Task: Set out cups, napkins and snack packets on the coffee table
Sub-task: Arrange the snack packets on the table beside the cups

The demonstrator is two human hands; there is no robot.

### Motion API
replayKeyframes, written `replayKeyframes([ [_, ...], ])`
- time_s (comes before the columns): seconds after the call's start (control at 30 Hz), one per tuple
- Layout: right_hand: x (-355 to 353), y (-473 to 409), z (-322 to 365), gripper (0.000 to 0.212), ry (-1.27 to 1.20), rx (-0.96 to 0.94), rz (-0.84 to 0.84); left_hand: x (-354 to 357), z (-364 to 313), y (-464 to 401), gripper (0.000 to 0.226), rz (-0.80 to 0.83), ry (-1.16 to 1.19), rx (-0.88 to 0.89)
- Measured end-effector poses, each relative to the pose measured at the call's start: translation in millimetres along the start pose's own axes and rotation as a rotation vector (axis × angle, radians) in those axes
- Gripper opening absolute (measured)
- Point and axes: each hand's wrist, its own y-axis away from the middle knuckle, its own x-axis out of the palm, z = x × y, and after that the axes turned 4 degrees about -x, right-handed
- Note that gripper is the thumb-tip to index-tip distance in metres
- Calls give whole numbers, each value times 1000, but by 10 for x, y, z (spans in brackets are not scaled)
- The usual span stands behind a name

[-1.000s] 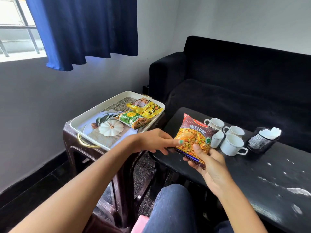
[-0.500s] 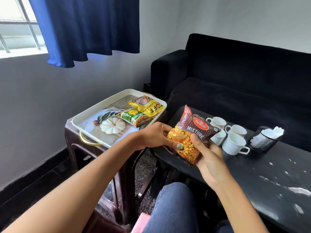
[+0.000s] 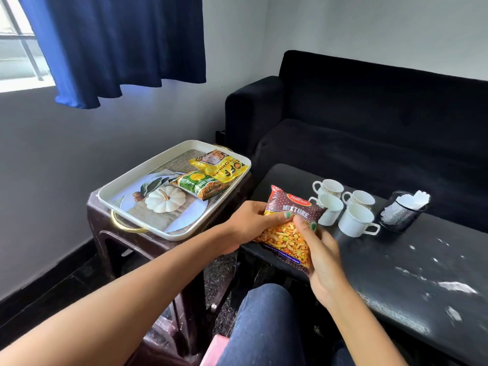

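A maroon and orange "Mixture" snack packet (image 3: pixel 289 228) lies low over the near left corner of the black coffee table (image 3: pixel 396 262). My left hand (image 3: pixel 247 225) grips its left side and my right hand (image 3: pixel 320 256) grips its right side and bottom. Several white cups (image 3: pixel 355 221) stand grouped behind the packet. A black mesh holder with white napkins (image 3: pixel 401 212) sits to their right. A green snack packet (image 3: pixel 199 184) and a yellow snack packet (image 3: pixel 220 166) lie in the white tray (image 3: pixel 126 180) on the left.
The tray, with gold handles and a pumpkin print, rests on a brown plastic stool (image 3: pixel 111 241) beside the table. A black sofa (image 3: pixel 369 122) stands behind the table. White smears mark the table's right part. My knee in jeans (image 3: pixel 266 323) is below the hands.
The Mixture packet has tipped from upright to nearly flat and moved down toward the table corner. Both hands stayed on it and shifted with it.
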Motion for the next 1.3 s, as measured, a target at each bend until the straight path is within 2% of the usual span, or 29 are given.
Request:
replayKeyframes([
  [0.1,-128,-2,-68,37,19,-5,-87,131,84,-48,25,-56,-34,-41],
  [0.17,-254,-48,-150,40,16,9,-195,198,137,-77,29,-8,-163,-99],
  [0.23,-385,-117,-234,42,36,28,-280,272,214,-124,44,81,-270,-163],
  [0.3,-504,-201,-311,42,46,56,-304,343,314,-176,68,129,-385,-196],
  [0.37,-617,-283,-397,45,81,75,-299,403,417,-216,78,159,-552,-184],
  [0.43,-709,-336,-499,50,289,66,-308,433,497,-237,79,199,-786,-126],
  [0.57,-795,-318,-662,63,1049,-126,-318,533,637,-288,85,268,-1138,41],
  [0.63,-802,-281,-747,66,1344,-232,-182,600,710,-319,87,284,-1279,109],
  [0.73,-805,-248,-884,69,1613,-185,52,668,797,-368,82,317,-1424,188],
  [0.8,-803,-269,-936,73,1674,-144,81,670,821,-415,80,314,-1459,190],
  [1.0,-720,-552,-905,87,1663,-67,79,525,830,-526,84,314,-1513,133],
  [1.3,-691,-657,-903,90,1664,-46,70,447,797,-554,84,315,-1502,108],
])
